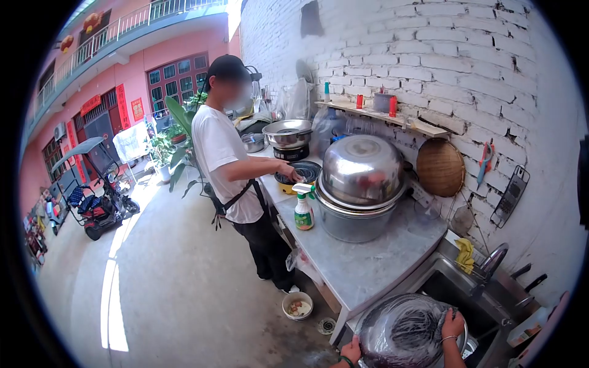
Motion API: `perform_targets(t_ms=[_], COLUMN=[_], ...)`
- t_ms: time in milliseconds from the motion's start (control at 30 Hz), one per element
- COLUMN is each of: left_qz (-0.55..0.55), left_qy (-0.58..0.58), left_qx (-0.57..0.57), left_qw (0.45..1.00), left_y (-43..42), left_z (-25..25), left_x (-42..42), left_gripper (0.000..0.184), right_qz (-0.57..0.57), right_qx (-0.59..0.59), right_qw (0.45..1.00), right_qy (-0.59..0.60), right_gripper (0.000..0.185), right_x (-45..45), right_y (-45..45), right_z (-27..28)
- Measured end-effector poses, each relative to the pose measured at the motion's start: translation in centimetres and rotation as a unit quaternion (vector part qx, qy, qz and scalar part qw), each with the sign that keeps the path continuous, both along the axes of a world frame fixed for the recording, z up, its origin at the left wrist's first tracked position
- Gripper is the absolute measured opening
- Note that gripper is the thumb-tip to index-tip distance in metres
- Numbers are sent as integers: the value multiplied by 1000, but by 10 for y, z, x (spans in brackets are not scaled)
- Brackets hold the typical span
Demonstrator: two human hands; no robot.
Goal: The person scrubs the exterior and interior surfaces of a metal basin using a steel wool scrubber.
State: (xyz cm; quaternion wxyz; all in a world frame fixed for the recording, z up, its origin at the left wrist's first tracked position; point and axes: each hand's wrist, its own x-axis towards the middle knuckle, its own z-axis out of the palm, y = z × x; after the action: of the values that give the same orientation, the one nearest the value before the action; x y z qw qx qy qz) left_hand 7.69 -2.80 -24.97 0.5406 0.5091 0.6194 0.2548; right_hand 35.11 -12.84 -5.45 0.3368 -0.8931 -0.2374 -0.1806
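Note:
A large round metal basin sits low in front of me, by the counter's near end and the sink. Crinkled see-through plastic film stretches over its top; the contents look dark and cannot be made out. My left hand is closed on the basin's left edge, partly cut off by the bottom of the view. At the opposite edge, my right hand has its fingers bent over the rim and film.
A steel sink with a faucet lies to the right. Big pots and a spray bottle stand on the counter. A co-worker handles a black pan. A bucket sits on the floor.

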Motion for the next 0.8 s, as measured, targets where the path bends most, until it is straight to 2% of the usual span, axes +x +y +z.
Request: perform_targets(t_ms=[67, 133, 367, 467, 533, 567, 633, 700, 800], left_qz=[-12, -22, -36, -58, -143, -141, -249, -260, -275], left_qy=[7, -9, 20, 70, 81, 83, 96, 122, 137], left_qx=[-18, -29, -26, 2, 15, 20, -23, -12, 4], left_qw=[1000, 999, 999, 996, 986, 986, 963, 958, 952], left_y=[0, 1, 8, 15, 33, 39, 41, 43, 41], left_z=[0, 0, -1, -1, -1, -1, 60, 95, 117], left_x=[-5, -4, -5, -9, -14, -18, -39, -47, -53], left_gripper=[68, 69, 70, 74, 78, 78, 77, 76, 74], right_qz=[-14, -11, -4, 2, 0, 2, -7, -1, 9], right_qx=[1, -16, 7, 16, 29, 34, 32, 44, 81], right_qw=[1000, 999, 999, 1000, 1000, 999, 999, 999, 996], right_qy=[-24, 25, 42, 18, -1, 0, 11, 23, 47], right_gripper=[44, 44, 42, 41, 41, 41, 39, 38, 36], right_x=[-8, -11, -13, -12, -13, -13, -20, -13, -16], right_y=[3, 2, 2, 0, 4, 5, 3, 0, -3], right_z=[6, 14, 16, 12, 13, 15, 20, 5, 2])
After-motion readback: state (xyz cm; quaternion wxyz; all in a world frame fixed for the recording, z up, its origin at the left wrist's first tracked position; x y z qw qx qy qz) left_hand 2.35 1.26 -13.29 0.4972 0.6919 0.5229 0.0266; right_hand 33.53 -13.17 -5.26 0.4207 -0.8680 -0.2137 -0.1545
